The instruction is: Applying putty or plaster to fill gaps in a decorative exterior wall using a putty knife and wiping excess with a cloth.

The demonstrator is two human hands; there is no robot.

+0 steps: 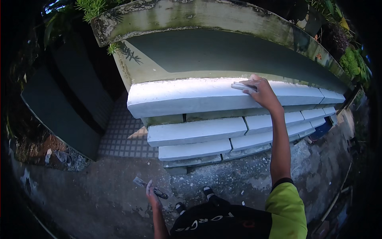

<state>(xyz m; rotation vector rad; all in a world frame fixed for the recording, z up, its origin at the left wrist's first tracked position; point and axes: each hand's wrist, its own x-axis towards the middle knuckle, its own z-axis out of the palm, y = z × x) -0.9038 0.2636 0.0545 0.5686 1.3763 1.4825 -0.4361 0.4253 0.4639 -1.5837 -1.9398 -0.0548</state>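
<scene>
My right hand point(256, 89) is closed on a flat, pale tool point(238, 85), pressed to the top of the uppermost white ledge point(179, 95) that runs along a greenish wall; exactly what the tool is, I cannot make out. My left hand point(152, 194) hangs low over the ground, gripping a putty knife point(141, 183) with a pale-smeared blade and a dark handle. Two lower white ledges point(191, 133) step down beneath the top one, split into slabs by dark joints.
A weathered wall cap point(191, 16) with plants stands above. A dark green panel point(59, 103) and checked tiles point(119, 139) are at left. A blue object point(321, 131) sits at the ledges' right end. My feet stand on spattered concrete point(103, 187).
</scene>
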